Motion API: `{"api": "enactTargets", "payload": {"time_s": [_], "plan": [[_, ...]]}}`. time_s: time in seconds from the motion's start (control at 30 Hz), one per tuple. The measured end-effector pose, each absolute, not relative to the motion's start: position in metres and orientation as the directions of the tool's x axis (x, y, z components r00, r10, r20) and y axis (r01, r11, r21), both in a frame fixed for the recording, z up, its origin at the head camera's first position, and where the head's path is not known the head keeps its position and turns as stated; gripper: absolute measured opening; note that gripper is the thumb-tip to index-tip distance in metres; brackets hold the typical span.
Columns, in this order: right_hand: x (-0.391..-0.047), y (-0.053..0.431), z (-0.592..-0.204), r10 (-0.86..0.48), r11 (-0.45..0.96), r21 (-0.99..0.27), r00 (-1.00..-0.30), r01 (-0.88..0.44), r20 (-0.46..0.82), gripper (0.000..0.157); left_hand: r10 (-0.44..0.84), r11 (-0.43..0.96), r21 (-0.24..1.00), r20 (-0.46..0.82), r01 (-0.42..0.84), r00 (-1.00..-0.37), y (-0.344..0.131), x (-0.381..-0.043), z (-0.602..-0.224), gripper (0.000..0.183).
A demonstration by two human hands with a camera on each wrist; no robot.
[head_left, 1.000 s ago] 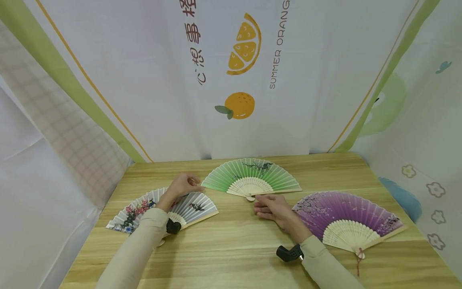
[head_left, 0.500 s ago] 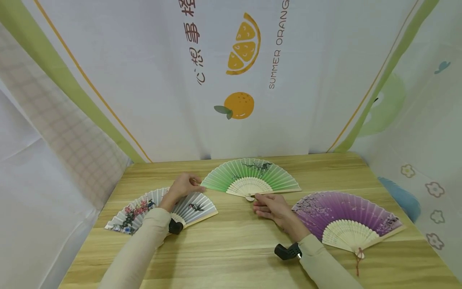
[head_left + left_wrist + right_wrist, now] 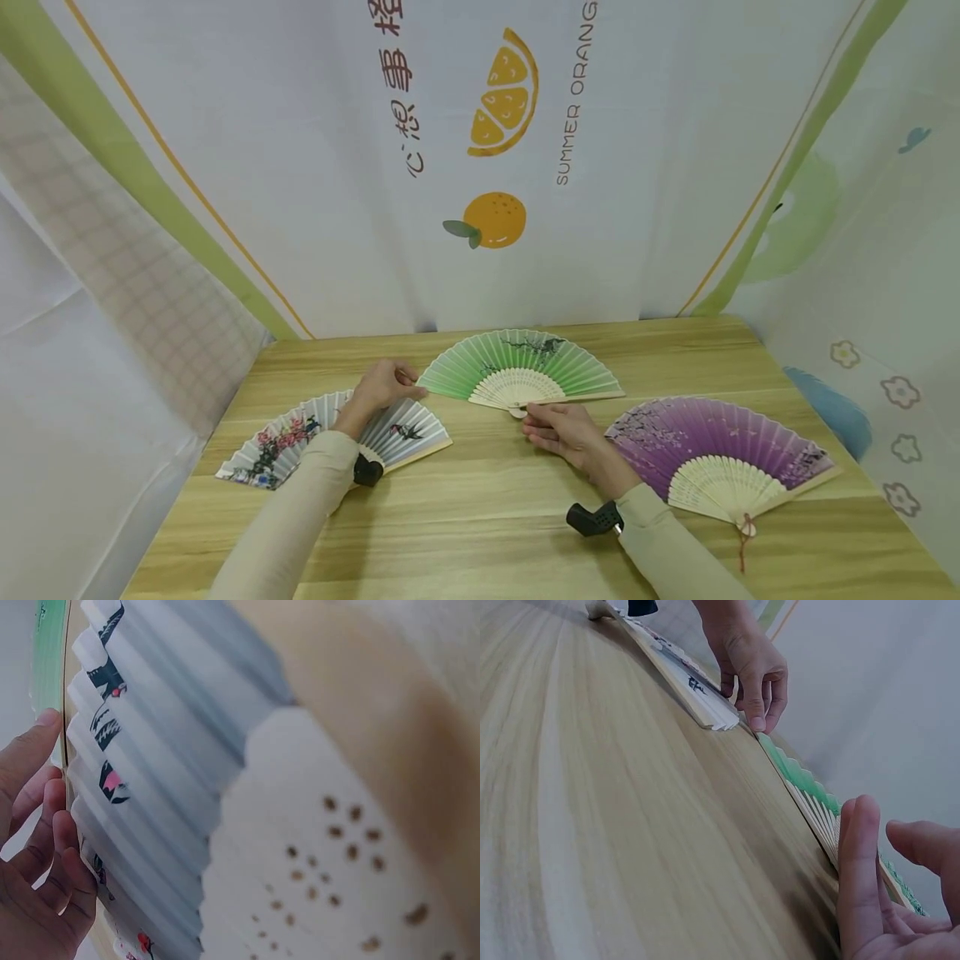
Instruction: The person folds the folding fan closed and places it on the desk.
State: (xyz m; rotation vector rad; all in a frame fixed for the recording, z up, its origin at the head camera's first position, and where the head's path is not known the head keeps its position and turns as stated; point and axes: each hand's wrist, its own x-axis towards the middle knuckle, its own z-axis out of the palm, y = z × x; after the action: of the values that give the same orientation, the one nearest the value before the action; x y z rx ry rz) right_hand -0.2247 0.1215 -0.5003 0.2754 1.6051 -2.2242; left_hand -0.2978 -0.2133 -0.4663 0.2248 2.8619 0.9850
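Observation:
A green folding fan point(image 3: 517, 358) lies spread on the table, its pale ribs towards me. My left hand point(image 3: 382, 385) pinches the fan's left end between thumb and fingers; the right wrist view also shows this left hand point(image 3: 754, 675) at the tip. My right hand point(image 3: 566, 433) is at the fan's pivot, fingertips right at it. In the right wrist view my right hand's thumb and fingers point(image 3: 859, 862) stand apart, in front of the green fan point(image 3: 806, 784). A white floral fan point(image 3: 408, 433) lies spread beneath my left forearm, partly hidden by it.
A purple folding fan point(image 3: 712, 442) with a red tassel point(image 3: 742, 550) lies spread on the right, beside my right forearm. The wooden table point(image 3: 465, 533) ends at a white curtain point(image 3: 600, 275) behind the green fan, with more cloth at both sides.
The head view has shifted slightly. My right fingertips have edged a little closer onto the green fan's pivot. The left hand stays at the fan's left end.

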Motion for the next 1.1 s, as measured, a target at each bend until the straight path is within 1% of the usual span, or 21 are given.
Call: {"api": "enactTargets", "payload": {"time_s": [0.23, 0.47, 0.7, 0.9, 1.1], "plan": [[-0.2231, 0.1229, -0.4985, -0.199, -0.298, -0.859, -0.907, 0.417, -0.371, 0.033, 0.153, 0.801, 0.589, -0.035, 0.104, -0.988, -0.2089, -0.2949, -0.4657, 0.029], [-0.2191, 0.1262, -0.4958, -0.181, -0.298, -0.86, -0.909, 0.414, -0.375, 0.028, 0.152, 0.798, 0.595, -0.049, 0.094, -0.987, -0.2097, -0.2973, -0.4672, 0.024], [-0.2175, 0.1275, -0.4949, -0.196, -0.305, -0.856, -0.907, 0.417, -0.372, 0.03, 0.151, 0.797, 0.598, -0.056, 0.088, -0.987, -0.2097, -0.2981, -0.4682, 0.024], [-0.2187, 0.1273, -0.4958, -0.183, -0.314, -0.851, -0.907, 0.42, -0.38, 0.031, 0.147, 0.794, 0.603, -0.062, 0.081, -0.987, -0.2112, -0.2995, -0.4688, 0.022], [-0.2202, 0.127, -0.4958, -0.157, -0.345, -0.836, -0.904, 0.427, -0.397, 0.026, 0.146, 0.792, 0.605, -0.056, 0.083, -0.988, -0.2113, -0.3003, -0.4707, 0.022]]}}
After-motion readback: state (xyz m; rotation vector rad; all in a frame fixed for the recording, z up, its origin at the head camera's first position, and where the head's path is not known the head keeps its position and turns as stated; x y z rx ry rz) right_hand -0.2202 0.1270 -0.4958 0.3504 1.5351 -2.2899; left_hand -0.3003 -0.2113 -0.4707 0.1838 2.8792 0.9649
